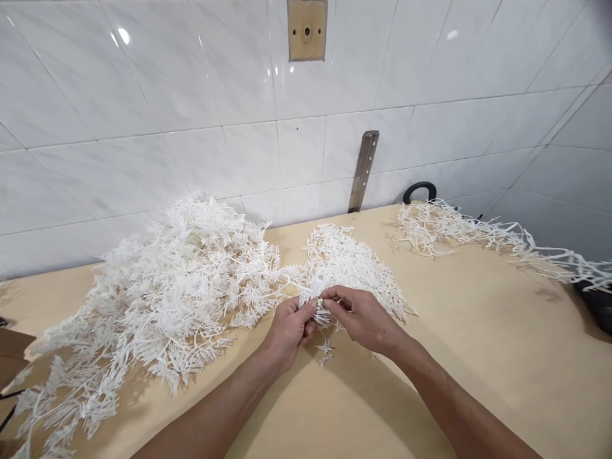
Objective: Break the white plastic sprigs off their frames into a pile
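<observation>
Both hands meet over the table in front of a small heap of white plastic sprigs (356, 261). My left hand (291, 325) is closed, thumb and fingers pinching a white plastic sprig (322, 312). Beside it my right hand (356, 315) pinches at the same sprig with thumb and index finger. Its fine tips show between the hands; the part under my fingers is hidden. A few loose white bits (326, 350) lie on the table just below. To the left rises a large pile of white artificial foliage (191, 274), with a stem reaching toward my hands.
Bare white stems (478, 233) lie along the right side of the wooden table (478, 357). Near them are a black ring-shaped handle (419, 185) and a black object (595, 306). A metal strip (363, 172) leans against the tiled wall (191, 83). A brown box (14, 350) sits far left.
</observation>
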`<state>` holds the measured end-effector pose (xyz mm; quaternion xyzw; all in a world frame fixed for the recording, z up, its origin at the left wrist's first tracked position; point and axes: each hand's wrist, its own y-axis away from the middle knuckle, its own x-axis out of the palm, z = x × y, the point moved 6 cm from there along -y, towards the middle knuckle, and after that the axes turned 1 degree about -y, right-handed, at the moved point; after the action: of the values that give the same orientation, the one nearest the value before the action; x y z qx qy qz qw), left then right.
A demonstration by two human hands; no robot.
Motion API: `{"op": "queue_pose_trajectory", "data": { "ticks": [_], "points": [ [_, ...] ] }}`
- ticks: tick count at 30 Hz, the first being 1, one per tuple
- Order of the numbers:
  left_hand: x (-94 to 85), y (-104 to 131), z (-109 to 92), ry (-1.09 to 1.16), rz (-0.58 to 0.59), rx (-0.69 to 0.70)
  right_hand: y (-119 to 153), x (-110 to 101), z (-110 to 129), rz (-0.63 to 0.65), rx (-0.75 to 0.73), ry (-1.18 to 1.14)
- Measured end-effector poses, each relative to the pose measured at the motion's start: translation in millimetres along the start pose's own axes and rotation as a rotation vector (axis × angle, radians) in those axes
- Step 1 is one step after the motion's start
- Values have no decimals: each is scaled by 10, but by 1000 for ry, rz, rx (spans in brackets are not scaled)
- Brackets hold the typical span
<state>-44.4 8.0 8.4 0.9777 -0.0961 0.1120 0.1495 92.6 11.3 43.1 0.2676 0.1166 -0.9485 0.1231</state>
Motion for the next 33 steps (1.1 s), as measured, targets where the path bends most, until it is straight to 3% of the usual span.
{"op": "queue_pose_trajectory", "data": {
  "ticks": [14, 25, 29, 33],
  "points": [
    [-1, 12, -21, -65, -33, 29, -2, -46, 52, -135, -89, 153],
    [14, 15, 1, -67, 18, -2, 8, 20, 91, -149, -191, 342],
    [6, 12, 31, -31, 17, -11, 4, 75, 99, -208, -215, 441],
    [31, 29, 21, 28, 43, 0, -17, -100, -5, -378, -162, 514]
  ]
}}
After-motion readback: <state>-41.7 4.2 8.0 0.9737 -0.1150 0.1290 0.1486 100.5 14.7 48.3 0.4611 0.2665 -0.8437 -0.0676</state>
